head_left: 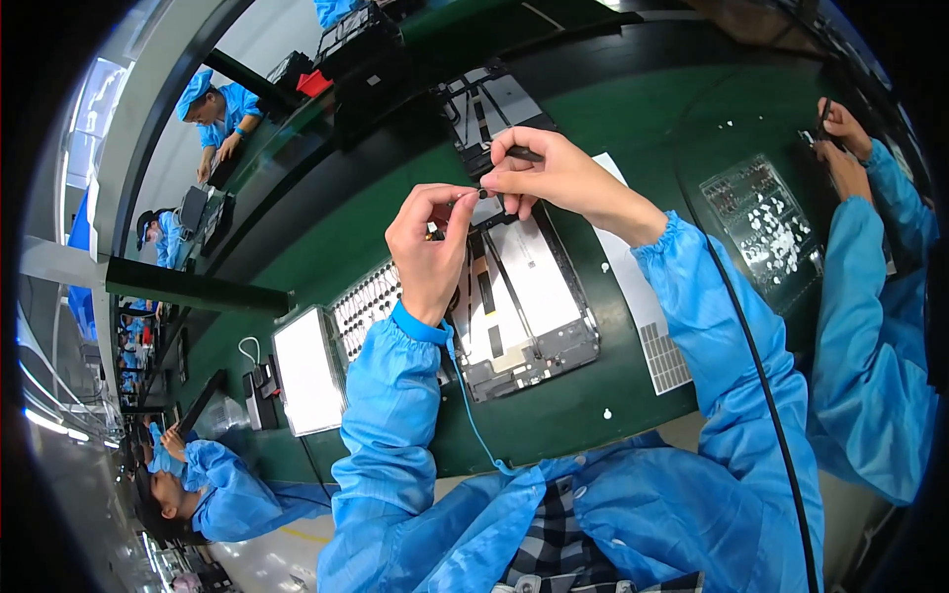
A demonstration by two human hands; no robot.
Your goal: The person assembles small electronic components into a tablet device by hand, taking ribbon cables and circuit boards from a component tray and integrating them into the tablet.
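Observation:
My left hand (432, 245) and my right hand (561, 181) meet above the bench, thumbs and forefingers pinched together. Between the fingertips is a small dark part (482, 195), too small to name. A black stick-like tool (524, 154) is also tucked in my right hand, mostly covered by its fingers. Below the hands lies an opened tablet-like device (539, 282), with silvery panels, dark strips and a circuit board along its near end. A second such device (486, 107) lies beyond it. My left wrist wears a blue band (419, 324) with a thin cord.
A tray of small wired parts (364, 306) and a white panel (307, 371) lie left. To the right are a white sheet (643, 296) and a clear tray (759, 222) with white bits. A black cable (746, 331) crosses my right arm. Co-workers sit on both sides.

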